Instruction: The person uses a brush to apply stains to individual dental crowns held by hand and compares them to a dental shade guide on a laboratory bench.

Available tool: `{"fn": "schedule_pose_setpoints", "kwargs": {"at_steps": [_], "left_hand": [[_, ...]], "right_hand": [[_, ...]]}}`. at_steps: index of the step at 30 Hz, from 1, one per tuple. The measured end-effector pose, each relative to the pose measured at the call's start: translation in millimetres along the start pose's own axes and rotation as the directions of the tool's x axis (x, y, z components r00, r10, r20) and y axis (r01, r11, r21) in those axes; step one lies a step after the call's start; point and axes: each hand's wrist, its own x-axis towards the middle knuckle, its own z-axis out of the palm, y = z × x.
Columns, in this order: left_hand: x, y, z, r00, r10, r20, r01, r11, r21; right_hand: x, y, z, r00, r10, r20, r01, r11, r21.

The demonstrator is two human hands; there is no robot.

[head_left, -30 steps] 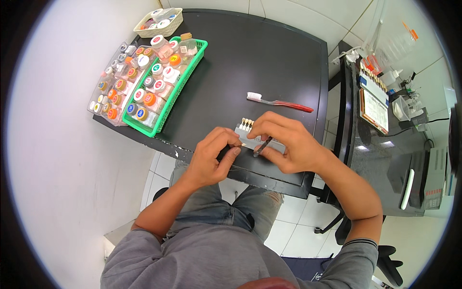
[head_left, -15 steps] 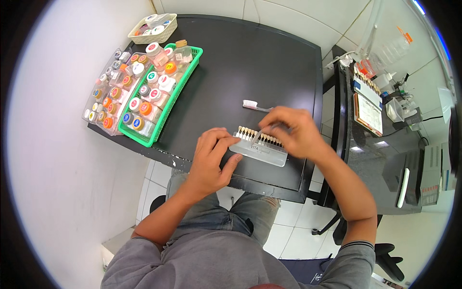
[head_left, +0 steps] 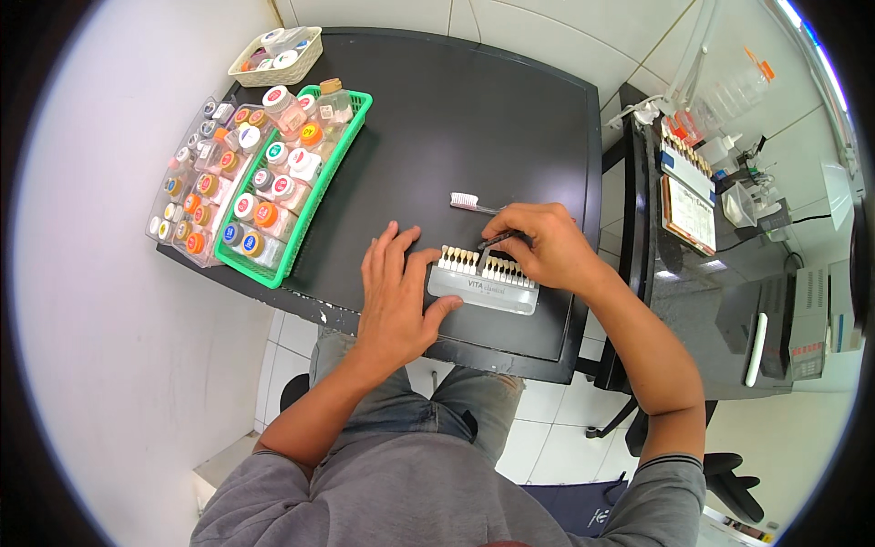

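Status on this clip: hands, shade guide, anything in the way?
Left hand spread at the left end of the shade guide. Right hand pinching dark slim tool over the tabs. Toothbrush beyond, apart from guide, partly behind right hand.

The person wears a grey shirt [head_left: 392, 483] of soft, slightly creased, plain-looking cloth, its short sleeves loose and wide at the upper arms — the right sleeve [head_left: 673, 488] edged with thin dark bands along its hem. Below the shirt come faded blue-grey jeans [head_left: 387, 415], paler and rough-looking over the right thigh, with a small black patch [head_left: 469, 424] near the waist, too small to make out. Forearms, left hand [head_left: 394, 296] and right hand [head_left: 547, 246] are bare — fingers slender, nails short.
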Motion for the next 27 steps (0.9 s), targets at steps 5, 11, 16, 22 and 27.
{"fn": "schedule_pose_setpoints", "kwargs": {"at_steps": [5,11,16,22,27], "left_hand": [[0.6,-0.6,-0.8,1.000,-0.008,-0.023,0.007,0.998,-0.070],[-0.2,-1.7,-0.5,0.999,0.026,-0.023,-0.027,0.998,-0.051],[-0.7,0.7,-1.7,0.999,0.018,-0.026,-0.020,0.997,-0.074],[-2.6,1.5,0.0,0.997,0.049,-0.064,-0.052,0.997,-0.053],[-2.8,1.2,1.1,0.995,0.059,-0.082,-0.063,0.997,-0.043]], "right_hand": [[-2.2,2.6,-0.3,1.000,0.027,0.005,-0.027,0.999,0.028],[-0.8,-1.4,-0.3,1.000,0.007,0.020,-0.007,1.000,-0.001],[-0.9,-2.5,0.6,0.998,-0.025,0.053,0.024,1.000,0.007],[-8.8,-1.3,0.2,0.989,-0.047,0.139,0.053,0.998,-0.038],[-6.7,-7.5,-7.8,0.999,0.037,0.018,-0.036,0.999,-0.020]]}}
